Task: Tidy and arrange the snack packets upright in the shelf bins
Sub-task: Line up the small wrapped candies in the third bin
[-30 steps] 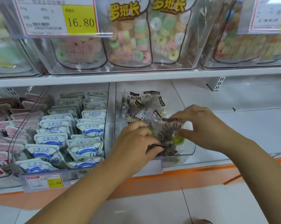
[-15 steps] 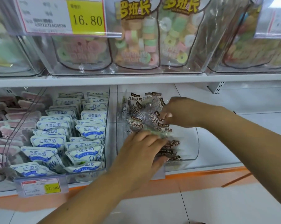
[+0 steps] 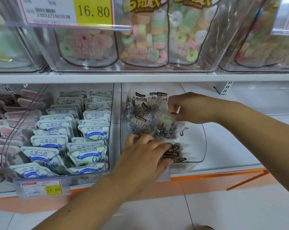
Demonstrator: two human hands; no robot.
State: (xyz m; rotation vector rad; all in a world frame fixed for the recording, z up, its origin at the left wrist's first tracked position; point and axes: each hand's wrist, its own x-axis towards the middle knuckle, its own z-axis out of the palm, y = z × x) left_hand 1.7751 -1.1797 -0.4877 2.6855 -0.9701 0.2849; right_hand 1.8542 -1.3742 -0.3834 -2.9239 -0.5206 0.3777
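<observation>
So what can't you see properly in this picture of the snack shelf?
Head view only:
- Left hand covers the front plum packets; whether it grips or just presses them is hidden.
- Right hand: which packet it pinches is unclear among the crinkled wrappers.
- Small price tag: print too blurred to read.
- Candy bags: tops cut off by the top edge.
- Pink packets: blurred behind a clear bin wall.

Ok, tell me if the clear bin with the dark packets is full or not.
Partly full: the dark packets crowd the clear bin's left side, while its front right corner shows bare.
</observation>
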